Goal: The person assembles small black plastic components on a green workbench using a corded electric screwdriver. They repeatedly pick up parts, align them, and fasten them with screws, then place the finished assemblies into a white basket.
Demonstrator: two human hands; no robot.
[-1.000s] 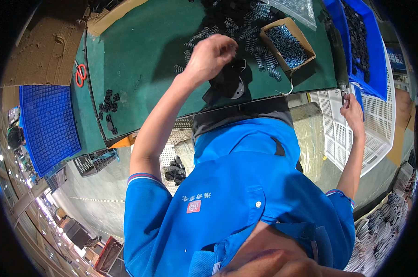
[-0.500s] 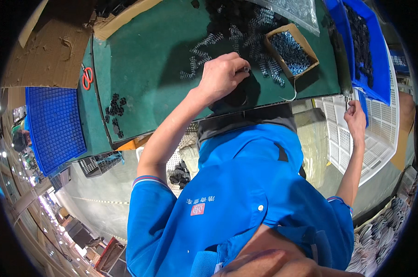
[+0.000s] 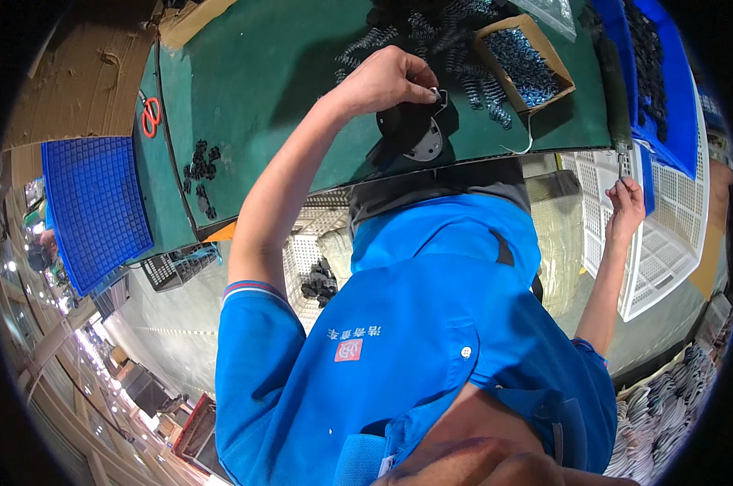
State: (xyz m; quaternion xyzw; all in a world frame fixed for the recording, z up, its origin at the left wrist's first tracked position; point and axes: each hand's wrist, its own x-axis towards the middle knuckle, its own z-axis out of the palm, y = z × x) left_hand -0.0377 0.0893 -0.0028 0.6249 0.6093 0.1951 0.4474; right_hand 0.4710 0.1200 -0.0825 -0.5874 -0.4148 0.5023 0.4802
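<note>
My left hand [image 3: 389, 81] reaches over the green table, thumb and fingers pinched on a small dark part [image 3: 441, 99] with a shiny glint, too small to name. Just below it a black, rounded piece with a grey, holed rim [image 3: 425, 147] lies in shadow near the table's front edge. My right hand [image 3: 626, 206] is closed around the lower end of a thin metal rod [image 3: 622, 162] by the table's right corner. Metal coil springs [image 3: 484, 93] lie scattered beyond my left hand. More springs fill an open cardboard box [image 3: 566, 86] to its right.
Red-handled scissors [image 3: 150, 117] and small black parts [image 3: 200, 170] lie left on the table. A blue crate [image 3: 99, 211] stands at far left. At right are a blue bin [image 3: 676, 154] of black parts and white baskets [image 3: 674, 259]. A plastic bag [image 3: 553, 16] lies at the back.
My left hand has moved slightly in the picture, and the grey-rimmed black piece now shows below it. My right hand stays on the rod. The whole view has shifted a little.
</note>
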